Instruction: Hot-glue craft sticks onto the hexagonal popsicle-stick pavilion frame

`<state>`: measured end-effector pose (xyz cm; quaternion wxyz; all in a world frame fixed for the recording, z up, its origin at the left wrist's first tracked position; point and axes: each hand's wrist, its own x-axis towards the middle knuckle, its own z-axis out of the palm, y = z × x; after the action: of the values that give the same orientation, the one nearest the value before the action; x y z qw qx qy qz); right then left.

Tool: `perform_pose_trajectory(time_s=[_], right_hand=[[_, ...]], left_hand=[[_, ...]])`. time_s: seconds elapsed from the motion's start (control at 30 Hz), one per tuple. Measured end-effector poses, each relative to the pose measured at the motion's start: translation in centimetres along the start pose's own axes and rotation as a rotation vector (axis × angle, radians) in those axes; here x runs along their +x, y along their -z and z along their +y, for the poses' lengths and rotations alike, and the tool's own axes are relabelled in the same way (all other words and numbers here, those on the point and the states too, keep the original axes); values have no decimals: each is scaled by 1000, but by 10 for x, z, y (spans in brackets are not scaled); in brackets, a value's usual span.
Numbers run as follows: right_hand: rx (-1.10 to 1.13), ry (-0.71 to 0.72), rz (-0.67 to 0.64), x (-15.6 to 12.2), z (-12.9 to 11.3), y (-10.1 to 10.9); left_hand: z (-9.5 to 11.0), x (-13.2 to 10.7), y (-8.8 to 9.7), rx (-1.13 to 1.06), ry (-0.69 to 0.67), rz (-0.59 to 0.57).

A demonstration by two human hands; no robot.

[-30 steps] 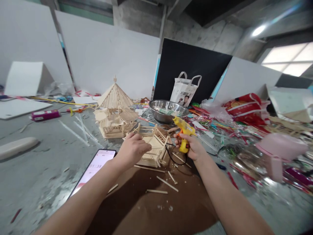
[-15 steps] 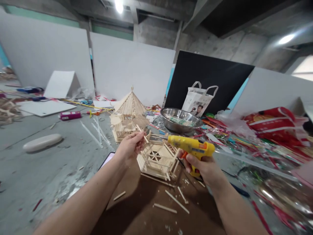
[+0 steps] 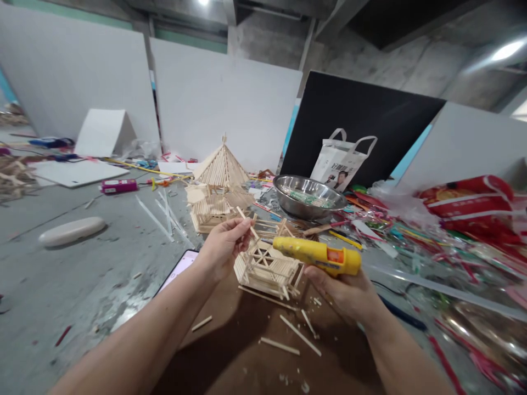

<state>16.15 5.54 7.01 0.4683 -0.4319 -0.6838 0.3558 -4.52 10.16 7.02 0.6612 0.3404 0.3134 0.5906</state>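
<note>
Between the fingertips of my left hand (image 3: 229,244) is a thin wooden stick (image 3: 254,232), tilted, its upper end showing above the fingers. My right hand (image 3: 345,293) grips a yellow hot glue gun (image 3: 317,254), whose nozzle points left, close to the stick's lower end; whether they touch I cannot tell. Just below both hands sits a low, many-sided stick frame (image 3: 269,269) with railings and slatted panels. Behind it stands a stick pavilion (image 3: 220,186) with a pointed roof. Loose cut sticks (image 3: 280,346) lie on the brown board (image 3: 230,351) in front.
A steel bowl (image 3: 308,198) holding small pieces stands behind the glue gun, by a white bag (image 3: 340,164). Clear glue sticks (image 3: 154,218), a phone (image 3: 177,271) and a pale oblong case (image 3: 72,231) lie leftward. Scraps and a red bag (image 3: 469,206) clutter the right.
The glue gun has rolled in my right hand and its nozzle has come lower, nearer the stick's lower end. My left hand keeps its pinch. The view has shifted slightly.
</note>
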Motion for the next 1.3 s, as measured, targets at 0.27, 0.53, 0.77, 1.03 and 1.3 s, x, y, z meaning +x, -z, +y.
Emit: perform_pose_trajectory(time_s=[0.27,0.53,0.77,1.03,1.3], right_hand=[[-116,77,-36,-1,7,4],[-181,84,-10,-3,8,3],[-258,95,-10,-4,8,2],[-226,108,13,-3,7,2],[-164,111,-5,-1,11,5]], left_hand=[[-1,0,1,2,3,-13],[0,1,1,-4,9,-14],[0,1,0,-2,19,-27],[-1,0,0,46,-23,-55],[0,0,1,10,1,-44]])
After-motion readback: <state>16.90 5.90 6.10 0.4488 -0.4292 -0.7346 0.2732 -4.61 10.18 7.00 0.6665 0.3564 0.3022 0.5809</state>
